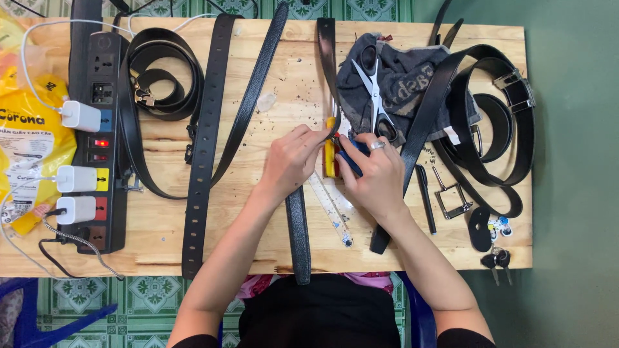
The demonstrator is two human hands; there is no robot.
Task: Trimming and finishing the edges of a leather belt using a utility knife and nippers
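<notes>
Overhead view of a pale wooden work surface (258,245) with a seated person's two bare hands meeting near its middle. The left hand (291,162) has its grip pinched on a black leather belt (298,225) that runs from the far edge, past the hands, and hangs over the near edge towards the person's lap. The right hand (377,173), wearing a ring, is closed around a blue-handled tool (351,158) pressed against the belt just beside the left fingertips; the tool's working end is hidden. A yellow and red object (330,154) lies under the belt between the hands, and a clear plastic ruler (332,209) slants below them.

Behind the right hand, scissors (374,96) rest on a crumpled grey cloth (406,77). To the right lie looped black belts (496,129) with a metal buckle, a loose buckle frame (454,196), a black pen (425,196) and a set of keys (495,258). To the left, two long punched belts (203,148) lie flat, beside a coiled belt (161,74), then a black power strip (103,135) with white chargers plugged in, and a yellow bag (26,129) at the edge.
</notes>
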